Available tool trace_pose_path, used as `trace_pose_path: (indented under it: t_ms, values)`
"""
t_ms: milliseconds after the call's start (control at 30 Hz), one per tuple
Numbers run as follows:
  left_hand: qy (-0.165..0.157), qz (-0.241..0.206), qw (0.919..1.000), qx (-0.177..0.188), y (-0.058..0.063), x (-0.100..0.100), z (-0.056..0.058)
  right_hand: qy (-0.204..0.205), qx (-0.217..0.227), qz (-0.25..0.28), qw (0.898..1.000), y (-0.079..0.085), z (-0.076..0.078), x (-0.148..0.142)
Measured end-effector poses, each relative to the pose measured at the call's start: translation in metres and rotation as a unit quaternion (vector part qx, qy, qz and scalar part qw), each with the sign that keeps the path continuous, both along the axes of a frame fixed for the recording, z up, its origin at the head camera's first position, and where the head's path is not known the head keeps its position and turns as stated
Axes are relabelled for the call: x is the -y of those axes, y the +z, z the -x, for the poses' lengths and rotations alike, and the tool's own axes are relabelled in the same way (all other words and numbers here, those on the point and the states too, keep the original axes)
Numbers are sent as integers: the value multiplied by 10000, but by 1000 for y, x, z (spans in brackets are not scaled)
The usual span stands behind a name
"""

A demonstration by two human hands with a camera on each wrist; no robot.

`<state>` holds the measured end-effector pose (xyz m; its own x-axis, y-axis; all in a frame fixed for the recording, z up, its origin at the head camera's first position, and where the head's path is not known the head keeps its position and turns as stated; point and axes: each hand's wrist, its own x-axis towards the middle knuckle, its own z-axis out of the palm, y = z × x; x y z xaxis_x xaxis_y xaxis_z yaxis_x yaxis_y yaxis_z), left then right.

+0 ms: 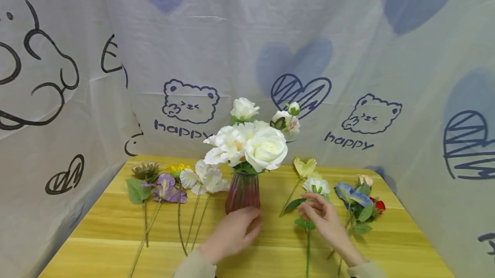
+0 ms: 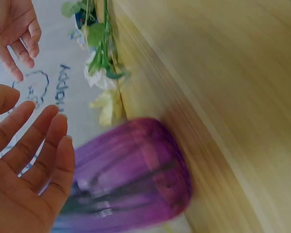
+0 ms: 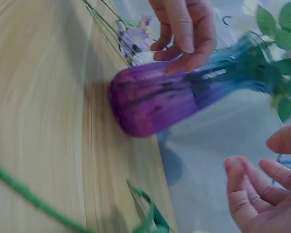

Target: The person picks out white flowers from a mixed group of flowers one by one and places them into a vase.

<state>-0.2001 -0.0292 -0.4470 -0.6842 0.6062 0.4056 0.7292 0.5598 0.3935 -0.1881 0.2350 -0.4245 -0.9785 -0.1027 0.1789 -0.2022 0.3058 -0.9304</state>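
A purple-to-blue ribbed glass vase (image 1: 242, 194) stands upright on the table, holding a white rose (image 1: 267, 150), a ruffled white flower (image 1: 228, 145) and other white blooms. My left hand (image 1: 236, 231) is at the near side of the vase, fingers loosely bent and holding nothing. In the left wrist view its palm (image 2: 24, 179) overlaps the vase's edge. To the right, my right hand (image 1: 326, 223) hovers near a white flower (image 1: 316, 186) with a green stem, its fingers relaxed. Nothing shows in its grasp in the right wrist view (image 3: 264, 191).
Left of the vase lie purple (image 1: 167, 188), yellow (image 1: 178, 169) and white (image 1: 205, 178) flowers, plus a brownish bloom (image 1: 145, 170). On the right are a pale yellow flower (image 1: 304, 168), a blue one (image 1: 352, 195) and a red one (image 1: 379, 206). Printed cloth (image 1: 239, 46) encloses the table.
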Motion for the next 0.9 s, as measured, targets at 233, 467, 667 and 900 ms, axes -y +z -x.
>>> trace_pose_path:
  t_ms: [233, 467, 667, 900]
  values:
    - [-265, 444, 9983, -273, 3, -29, -2, 213, 976, -121, 9949, 4, -18, -41]
    - [-510, 938, 9936, 370, 5, -51, -3, 454, 1849, 275, 9813, -8, -28, -63]
    - [-541, 1155, 9916, 228, 1, -54, -6, 875, 2145, 496, 9715, -25, -32, -65]
    - [-585, 1145, 9913, 269, -2, -53, -5, 1441, 2130, -229, 9661, -37, -27, -60]
